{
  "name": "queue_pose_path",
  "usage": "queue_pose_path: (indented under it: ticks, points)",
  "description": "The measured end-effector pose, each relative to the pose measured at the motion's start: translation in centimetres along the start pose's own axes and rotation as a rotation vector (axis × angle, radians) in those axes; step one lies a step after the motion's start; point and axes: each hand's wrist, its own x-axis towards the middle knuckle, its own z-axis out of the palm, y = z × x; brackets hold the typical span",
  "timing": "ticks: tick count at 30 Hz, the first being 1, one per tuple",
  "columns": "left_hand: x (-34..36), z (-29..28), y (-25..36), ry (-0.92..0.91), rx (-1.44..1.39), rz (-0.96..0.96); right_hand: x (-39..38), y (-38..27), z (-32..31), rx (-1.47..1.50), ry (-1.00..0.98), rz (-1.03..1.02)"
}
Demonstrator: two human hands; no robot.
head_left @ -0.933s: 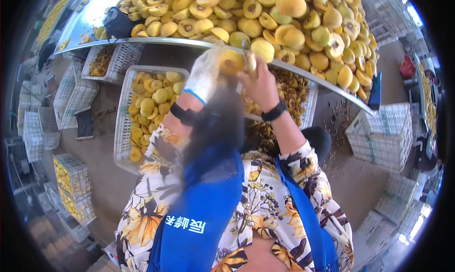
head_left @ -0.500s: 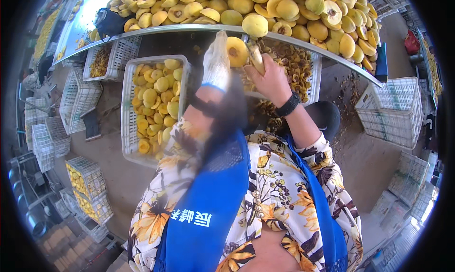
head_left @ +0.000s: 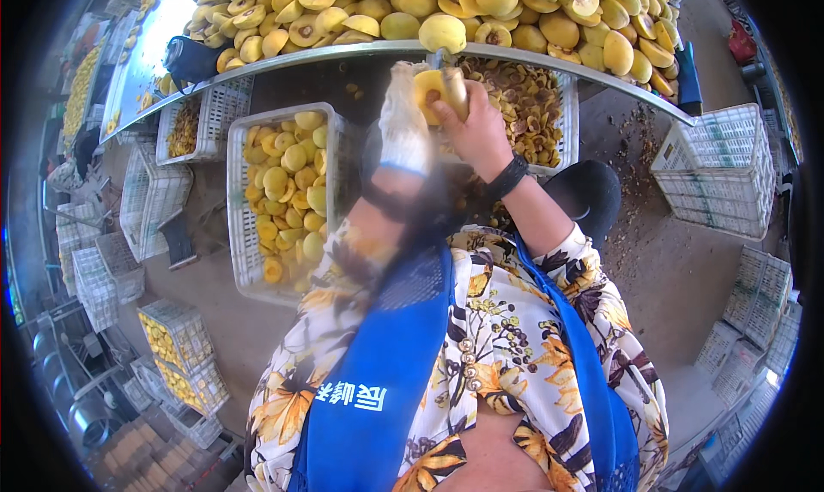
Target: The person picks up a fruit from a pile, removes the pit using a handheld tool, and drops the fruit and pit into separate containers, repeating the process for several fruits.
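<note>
My left hand (head_left: 403, 119), in a white knit glove, is closed round a yellow peach half (head_left: 427, 87) with a brown centre. My right hand (head_left: 479, 127), bare, grips a pale-handled metal tool (head_left: 457, 96), with its thumb touching the fruit. The tool's metal part rises toward the table rim, just below a whole-looking peach (head_left: 442, 34). Under my hands on the right, a crate (head_left: 566, 119) holds scraps of pits and flesh; to the left, a white crate (head_left: 236, 200) holds peach halves. A dark blur hides part of my left wrist.
A metal table (head_left: 322, 50) is heaped with peaches (head_left: 558, 24), beside a dark bag (head_left: 189, 59) and a blue object (head_left: 688, 80). Crates stand at left (head_left: 154, 200), lower left (head_left: 180, 350) and right (head_left: 712, 170). Debris lies on the floor (head_left: 635, 162); a red bag (head_left: 742, 39) sits far right.
Both hands have shifted slightly and drawn closer together round the fruit, the right thumb now over the peach half. The view has also shifted a little.
</note>
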Motion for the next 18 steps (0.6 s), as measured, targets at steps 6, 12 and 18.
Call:
queue_pose_path:
  ticks: [6,12,18]
  points:
    - [0.0,0.2,1.6,0.174,0.117,0.149,-2.5,0.3,-0.3,-0.172,-0.114,-0.074]
    - [-2.0,2.3,2.4,0.185,0.204,0.162,-3.1,0.9,-0.1,-0.205,-0.208,-0.037]
    - [-1.5,1.3,2.0,0.139,0.316,0.195,-3.5,1.1,1.3,-0.160,-0.163,-0.243]
